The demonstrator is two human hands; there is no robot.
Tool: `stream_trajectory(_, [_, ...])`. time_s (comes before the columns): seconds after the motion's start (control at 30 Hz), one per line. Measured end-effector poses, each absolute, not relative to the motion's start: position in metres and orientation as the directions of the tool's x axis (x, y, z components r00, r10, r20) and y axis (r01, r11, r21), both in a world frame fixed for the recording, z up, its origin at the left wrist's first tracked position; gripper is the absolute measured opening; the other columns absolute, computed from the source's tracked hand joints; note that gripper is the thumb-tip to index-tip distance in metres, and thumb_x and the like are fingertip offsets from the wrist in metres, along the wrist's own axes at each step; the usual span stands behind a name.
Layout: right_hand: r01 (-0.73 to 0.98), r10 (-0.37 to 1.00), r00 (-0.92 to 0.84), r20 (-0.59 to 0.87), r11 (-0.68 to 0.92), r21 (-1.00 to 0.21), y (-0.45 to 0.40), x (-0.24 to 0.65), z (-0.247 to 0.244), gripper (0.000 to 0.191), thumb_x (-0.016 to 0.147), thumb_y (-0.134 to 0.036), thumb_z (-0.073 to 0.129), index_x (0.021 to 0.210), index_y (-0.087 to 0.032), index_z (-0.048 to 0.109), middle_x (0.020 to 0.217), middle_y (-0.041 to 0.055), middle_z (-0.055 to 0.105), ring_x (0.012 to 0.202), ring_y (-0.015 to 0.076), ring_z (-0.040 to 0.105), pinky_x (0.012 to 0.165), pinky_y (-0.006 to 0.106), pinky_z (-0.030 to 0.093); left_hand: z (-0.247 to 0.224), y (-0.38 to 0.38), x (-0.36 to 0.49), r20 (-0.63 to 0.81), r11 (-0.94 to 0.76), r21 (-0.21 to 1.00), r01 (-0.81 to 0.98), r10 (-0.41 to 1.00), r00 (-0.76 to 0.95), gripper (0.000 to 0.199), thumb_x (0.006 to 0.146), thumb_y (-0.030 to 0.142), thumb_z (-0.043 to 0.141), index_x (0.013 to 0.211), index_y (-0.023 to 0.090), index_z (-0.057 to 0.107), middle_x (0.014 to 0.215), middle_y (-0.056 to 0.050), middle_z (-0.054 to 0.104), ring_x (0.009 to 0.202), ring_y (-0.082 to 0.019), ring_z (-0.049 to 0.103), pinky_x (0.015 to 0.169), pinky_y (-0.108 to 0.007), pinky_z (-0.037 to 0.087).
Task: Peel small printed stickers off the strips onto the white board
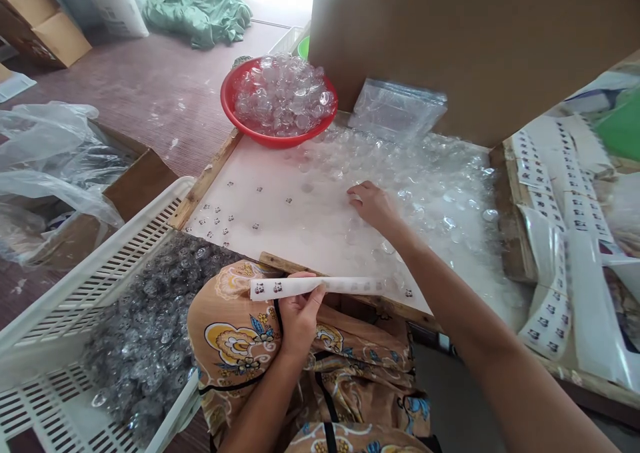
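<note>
My left hand (299, 320) is closed on a white sticker strip (345, 285) printed with small panda pictures, just above my patterned lap. Over the white tabletop (265, 163), my right hand (374, 208) reaches beside many clear round discs (425, 173). Its fingers are bent; whether a disc is between them is too small to tell. Several small panda stickers (217, 220) show at the left part of the table. A red basin (280, 141) heaped with clear discs stands at the far left corner.
A white basket (107, 253) at the left holds many clear pieces with dark marks. Clear plastic bags (400, 110) lean at the back against a brown board (450, 46). More sticker strips (547, 316) lie at the right. Wooden edging (200, 183) borders the table.
</note>
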State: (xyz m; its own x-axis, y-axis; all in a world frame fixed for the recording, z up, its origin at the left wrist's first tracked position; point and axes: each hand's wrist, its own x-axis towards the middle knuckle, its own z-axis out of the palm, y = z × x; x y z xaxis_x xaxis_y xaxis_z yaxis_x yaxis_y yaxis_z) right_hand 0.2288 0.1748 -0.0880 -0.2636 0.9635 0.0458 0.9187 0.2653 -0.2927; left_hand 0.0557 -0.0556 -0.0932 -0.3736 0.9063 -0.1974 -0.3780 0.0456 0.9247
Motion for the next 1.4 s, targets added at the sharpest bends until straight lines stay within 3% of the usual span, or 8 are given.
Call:
stream_trajectory(0.1, [0.931, 0.965, -0.259, 0.036, 0.26, -0.258, 0.173, 0.224, -0.088, 0.028, 0.089, -0.019, 0.051, 0.11, -0.018, 0.07, 0.117, 0.0126, 0.064, 0.087, 0.025, 0.064, 0.073, 0.035, 0.047, -0.093, -0.055, 0.056, -0.194, 0.044, 0.927, -0.373, 0.908, -0.373, 0.028, 0.075, 0.034, 0.081, 0.091, 0.018, 0.065, 0.086, -0.001, 0.065, 0.077, -0.014, 0.063, 0.074, -0.027, 0.054])
stream_trajectory(0.43, [0.921, 0.969, -0.245, -0.035, 0.222, -0.32, 0.192, 0.223, -0.086, 0.036, 0.083, -0.019, 0.063, 0.118, -0.019, 0.066, 0.121, 0.0121, 0.061, 0.087, 0.0225, 0.063, 0.077, 0.033, 0.048, -0.091, -0.055, 0.056, -0.199, 0.049, 0.926, -0.373, 0.905, -0.376, 0.028, 0.075, 0.033, 0.081, 0.091, 0.018, 0.064, 0.085, -0.001, 0.065, 0.077, -0.014, 0.063, 0.073, -0.027, 0.055])
stream_trajectory(0.63, [0.907, 0.952, -0.292, -0.094, 0.244, -0.343, 0.206, 0.208, -0.083, 0.028, 0.082, -0.02, 0.067, 0.11, -0.018, 0.07, 0.115, 0.0108, 0.062, 0.09, 0.0211, 0.063, 0.082, 0.031, 0.047, -0.09, -0.056, 0.055, -0.21, 0.07, 0.928, -0.365, 0.909, -0.36, 0.028, 0.076, 0.034, 0.08, 0.092, 0.018, 0.063, 0.084, -0.001, 0.065, 0.077, -0.015, 0.063, 0.074, -0.028, 0.055])
stream_trajectory(0.8, [0.873, 0.921, -0.376, -0.102, 0.315, -0.373, 0.207, 0.208, -0.08, 0.034, 0.079, -0.014, 0.066, 0.113, -0.019, 0.069, 0.121, 0.0106, 0.061, 0.088, 0.0195, 0.063, 0.083, 0.03, 0.047, -0.092, -0.056, 0.055, -0.212, 0.072, 0.93, -0.36, 0.906, -0.367, 0.028, 0.076, 0.034, 0.08, 0.092, 0.018, 0.064, 0.086, -0.002, 0.064, 0.078, -0.015, 0.063, 0.074, -0.028, 0.055])
stream_trajectory(0.93, [0.87, 0.898, -0.428, -0.101, 0.379, -0.316, 0.206, 0.214, -0.078, 0.037, 0.081, -0.008, 0.057, 0.114, -0.019, 0.069, 0.122, 0.0101, 0.062, 0.092, 0.021, 0.064, 0.084, 0.031, 0.047, -0.092, -0.056, 0.055, -0.224, 0.08, 0.925, -0.371, 0.904, -0.364, 0.029, 0.075, 0.035, 0.081, 0.092, 0.018, 0.064, 0.086, -0.002, 0.064, 0.078, -0.016, 0.063, 0.075, -0.029, 0.054])
stream_trajectory(1.13, [0.898, 0.904, -0.406, -0.137, 0.367, -0.241, 0.211, 0.217, -0.078, 0.032, 0.084, -0.014, 0.059, 0.113, -0.017, 0.069, 0.114, 0.0127, 0.063, 0.089, 0.022, 0.064, 0.085, 0.033, 0.047, -0.089, -0.056, 0.055, -0.23, 0.09, 0.927, -0.364, 0.903, -0.363, 0.029, 0.074, 0.036, 0.081, 0.091, 0.018, 0.064, 0.084, -0.002, 0.065, 0.077, -0.016, 0.063, 0.074, -0.029, 0.054])
stream_trajectory(1.4, [0.88, 0.907, -0.402, -0.123, 0.345, -0.327, 0.214, 0.221, -0.08, 0.025, 0.08, -0.019, 0.067, 0.104, -0.015, 0.068, 0.11, 0.0116, 0.063, 0.086, 0.0204, 0.063, 0.08, 0.031, 0.048, -0.089, -0.056, 0.055, -0.225, 0.089, 0.929, -0.36, 0.907, -0.357, 0.028, 0.076, 0.034, 0.08, 0.092, 0.018, 0.063, 0.085, -0.001, 0.065, 0.077, -0.015, 0.063, 0.074, -0.028, 0.054])
